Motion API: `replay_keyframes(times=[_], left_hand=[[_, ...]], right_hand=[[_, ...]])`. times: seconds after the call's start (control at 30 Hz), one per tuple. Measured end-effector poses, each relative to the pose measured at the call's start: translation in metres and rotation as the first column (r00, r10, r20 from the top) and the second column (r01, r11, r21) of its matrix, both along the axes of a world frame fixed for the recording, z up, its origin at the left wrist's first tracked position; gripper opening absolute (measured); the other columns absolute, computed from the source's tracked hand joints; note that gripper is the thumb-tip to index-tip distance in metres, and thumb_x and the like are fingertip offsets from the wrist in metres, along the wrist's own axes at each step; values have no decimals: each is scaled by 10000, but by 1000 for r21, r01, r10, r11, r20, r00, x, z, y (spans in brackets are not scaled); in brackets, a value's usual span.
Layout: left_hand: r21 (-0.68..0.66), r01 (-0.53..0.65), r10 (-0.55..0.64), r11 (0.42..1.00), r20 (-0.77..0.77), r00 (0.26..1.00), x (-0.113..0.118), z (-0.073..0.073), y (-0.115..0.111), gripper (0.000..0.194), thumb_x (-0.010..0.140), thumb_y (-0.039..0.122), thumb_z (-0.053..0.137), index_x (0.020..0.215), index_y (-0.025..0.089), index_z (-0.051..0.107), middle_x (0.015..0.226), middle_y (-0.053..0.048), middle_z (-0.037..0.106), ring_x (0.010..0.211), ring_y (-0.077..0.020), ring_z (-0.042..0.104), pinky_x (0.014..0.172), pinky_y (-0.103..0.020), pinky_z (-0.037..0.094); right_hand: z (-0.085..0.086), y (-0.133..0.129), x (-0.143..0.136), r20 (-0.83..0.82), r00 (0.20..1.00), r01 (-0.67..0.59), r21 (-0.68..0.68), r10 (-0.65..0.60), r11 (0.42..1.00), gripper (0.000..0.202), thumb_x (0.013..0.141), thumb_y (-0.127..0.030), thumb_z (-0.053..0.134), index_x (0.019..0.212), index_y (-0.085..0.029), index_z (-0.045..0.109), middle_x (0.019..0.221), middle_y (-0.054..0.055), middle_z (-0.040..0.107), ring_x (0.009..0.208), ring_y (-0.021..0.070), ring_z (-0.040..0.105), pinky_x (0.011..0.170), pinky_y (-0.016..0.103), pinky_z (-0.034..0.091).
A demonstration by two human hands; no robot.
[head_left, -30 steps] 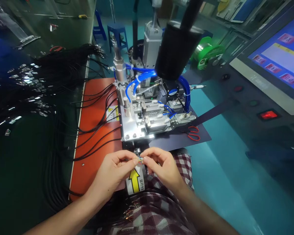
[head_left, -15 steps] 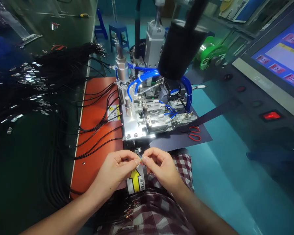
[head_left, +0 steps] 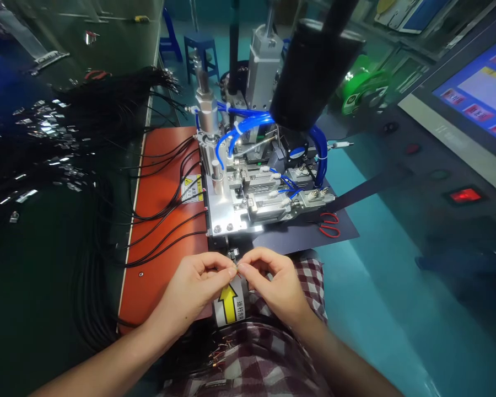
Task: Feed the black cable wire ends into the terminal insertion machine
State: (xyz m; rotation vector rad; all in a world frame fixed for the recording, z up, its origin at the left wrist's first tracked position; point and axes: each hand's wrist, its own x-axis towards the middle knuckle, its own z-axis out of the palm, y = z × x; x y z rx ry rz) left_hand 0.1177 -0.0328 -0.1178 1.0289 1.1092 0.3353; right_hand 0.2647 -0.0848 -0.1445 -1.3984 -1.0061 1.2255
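Observation:
My left hand (head_left: 202, 284) and my right hand (head_left: 270, 278) meet fingertip to fingertip just in front of the machine (head_left: 264, 193). Both are closed in a pinch on thin wire ends, which are mostly hidden between the fingers. Right below the fingertips is a white label with a yellow arrow (head_left: 228, 304). A bundle of black cables with bare coloured ends (head_left: 220, 353) lies on the checked cloth over my lap. Several black cables (head_left: 169, 204) run from the machine's left edge across the orange board (head_left: 157, 242).
A large pile of black cables (head_left: 107, 105) with shiny ends covers the left bench. Red-handled scissors (head_left: 329, 225) lie right of the machine on a dark plate. A screen panel (head_left: 475, 105) stands at the right, and a green spool (head_left: 366, 88) behind.
The fingertips of my two hands have come slightly closer together, and less of the coloured wire shows between them. The view has shifted a little.

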Motion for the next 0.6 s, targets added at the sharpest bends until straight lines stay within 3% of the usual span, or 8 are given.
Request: replay_keyframes(times=[0.17, 0.3, 0.37, 0.47, 0.6], left_hand=[[40, 8, -7, 999, -26, 1000, 3, 0, 1, 189, 762, 313, 615, 708, 132, 604, 464, 95, 358, 398, -29, 241, 374, -153, 202], [213, 119, -103, 970, -84, 991, -2, -5, 3, 172, 781, 306, 593, 766, 138, 628, 633, 16, 553, 525, -83, 457, 480, -189, 360], [402, 191, -119, 896, -197, 973, -6, -8, 5, 151, 808, 290, 569, 857, 161, 631, 704, 0, 583, 615, -120, 519, 546, -216, 408], [642, 321, -90, 696, -366, 926, -11, -14, 8, 128, 858, 244, 508, 913, 190, 611, 787, -8, 574, 713, -142, 549, 635, -243, 442], [737, 459, -154, 496, -446, 882, -17, -23, 15, 191, 904, 186, 423, 960, 190, 606, 859, -24, 554, 769, -137, 575, 686, -239, 465]], right_hand=[[0, 0, 0, 77, 997, -32, 2, 31, 999, 101, 821, -198, 569, 724, -172, 575, 679, -11, 549, 558, 100, 459, 520, 226, 381], [-6, 0, 1, 171, 984, -47, 21, 43, 999, 131, 853, -209, 527, 727, -181, 547, 704, -7, 548, 579, 107, 469, 531, 227, 385], [-10, 2, 4, 180, 984, -24, 18, 20, 1000, 130, 859, -218, 518, 735, -184, 539, 697, -11, 532, 572, 107, 462, 524, 229, 382], [-19, 10, 10, 140, 990, 15, -17, -12, 1000, 132, 854, -247, 527, 738, -183, 533, 667, -19, 499, 550, 107, 447, 510, 233, 376], [-29, 20, 11, 23, 1000, -12, -95, 14, 995, 163, 831, -296, 556, 718, -183, 522, 615, -32, 474, 513, 106, 437, 489, 238, 365]])
